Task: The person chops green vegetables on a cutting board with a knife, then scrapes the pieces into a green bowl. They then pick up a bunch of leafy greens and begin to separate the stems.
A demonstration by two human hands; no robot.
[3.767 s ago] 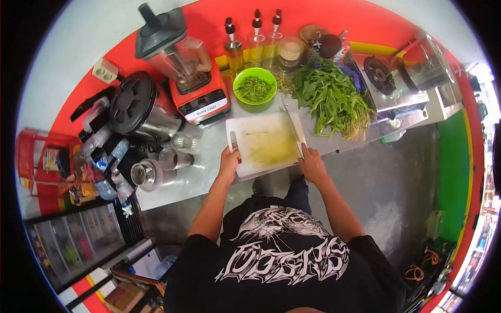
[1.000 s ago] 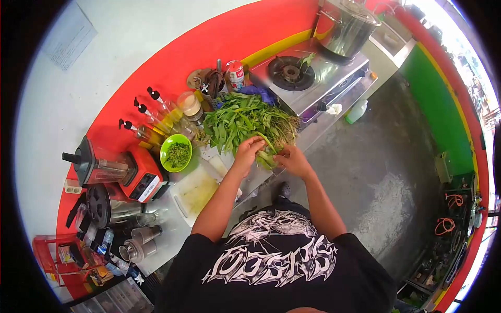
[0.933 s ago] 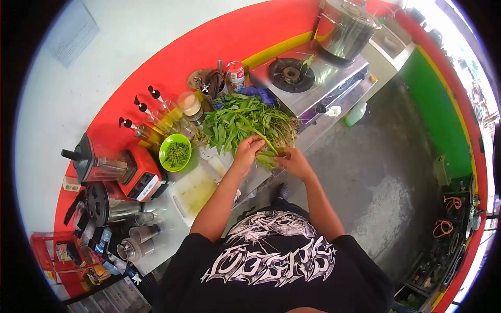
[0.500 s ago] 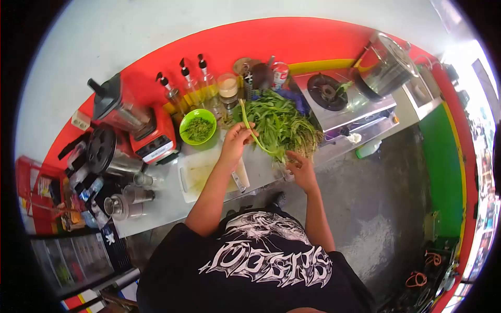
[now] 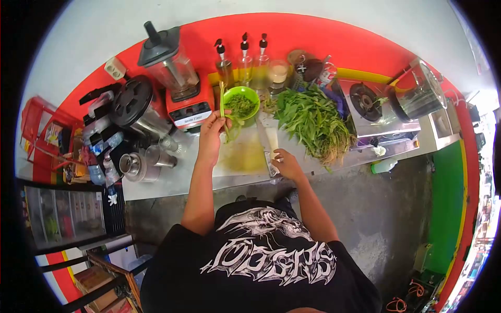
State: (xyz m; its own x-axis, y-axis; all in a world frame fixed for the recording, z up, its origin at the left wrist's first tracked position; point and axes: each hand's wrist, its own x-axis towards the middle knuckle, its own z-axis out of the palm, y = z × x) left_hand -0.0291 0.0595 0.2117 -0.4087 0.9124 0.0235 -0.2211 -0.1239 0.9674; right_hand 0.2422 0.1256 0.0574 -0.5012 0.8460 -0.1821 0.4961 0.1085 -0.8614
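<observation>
Pinched in my left hand (image 5: 213,130) is a green stalk (image 5: 222,99), upright beside the green bowl (image 5: 250,118) of chopped greens. My right hand (image 5: 286,164) has its fingers at the handle of the knife (image 5: 264,140); whether they grip it is hard to tell. The knife lies along the right part of the white cutting board (image 5: 235,166), which has a yellow-green stain. To the right, a large pile of leafy greens (image 5: 309,117) rests on the counter, its roots toward the front edge.
A red blender (image 5: 190,107) stands at the back left, near a black-lidded steel jug (image 5: 136,107) and glass jars (image 5: 136,166). Pump bottles (image 5: 244,68) line the wall. On the right are a gas stove (image 5: 378,112) and a clear pot (image 5: 420,94).
Both hands have moved left, away from the leafy pile. My left hand has carried the stalk beside the bowl, and my right hand has come to the knife handle. The view has shifted too.
</observation>
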